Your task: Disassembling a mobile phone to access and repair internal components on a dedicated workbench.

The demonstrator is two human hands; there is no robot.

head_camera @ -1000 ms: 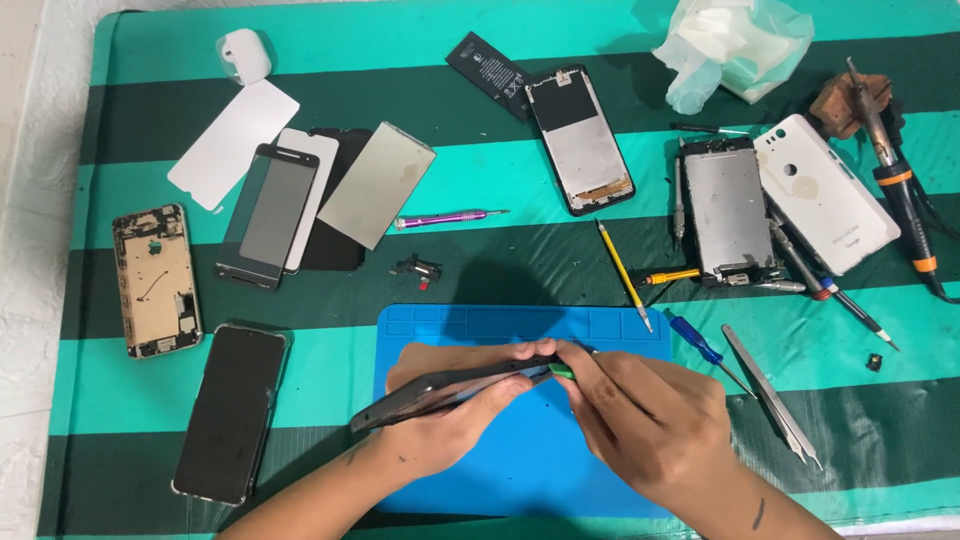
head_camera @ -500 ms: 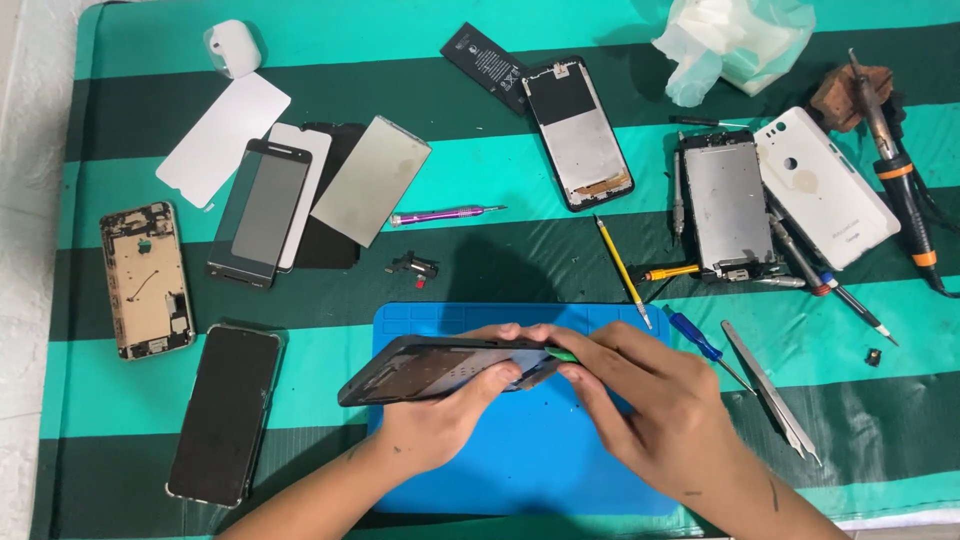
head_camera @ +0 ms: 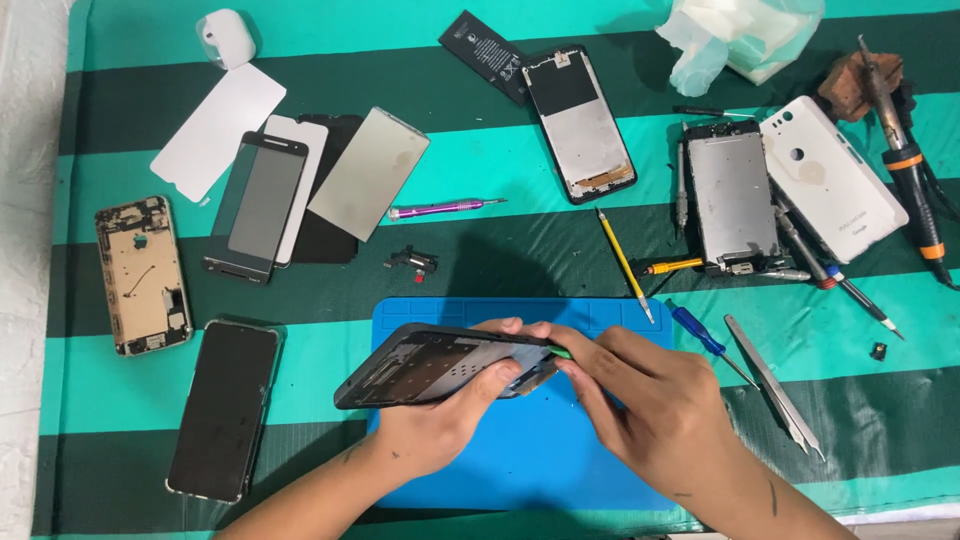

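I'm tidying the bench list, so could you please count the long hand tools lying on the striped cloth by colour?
Purple screwdriver: 1
Yellow tool: 1
Blue screwdriver: 1
Orange-banded soldering iron: 1
Metal tweezers: 1
Total: 5, leaving out the cluttered tools beside the white phone back.

Matt blue rubbery mat at lower centre, glossy black glass phone at lower left, brushed grey metal plate at upper left, crinkled translucent plastic bag at upper right, all over green striped cloth.
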